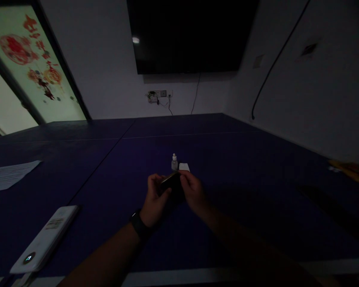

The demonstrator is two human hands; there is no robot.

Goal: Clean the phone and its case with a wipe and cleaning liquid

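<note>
Just in front of me, my left hand (155,196) is wrapped round a dark, flat rectangular object (171,181) with a thin golden edge. It looks like a phone, but the dim light hides its details. At its right upper corner, my right hand (194,191) has thumb and fingers closed on the edge. A small clear dropper bottle (174,164) with a white cap stands upright just beyond the hands. Beside the bottle lies a small white piece, perhaps cloth or paper (184,167), partly behind my right fingers. A dark watch (139,224) sits on my left wrist.
The dark blue table (107,179) has a seam running across its left part. A white power bank (44,241) with a lit display and cable lies front left, printed sheets (10,175) farther left. A yellow item (351,170) is at the right edge. A screen (194,36) hangs ahead.
</note>
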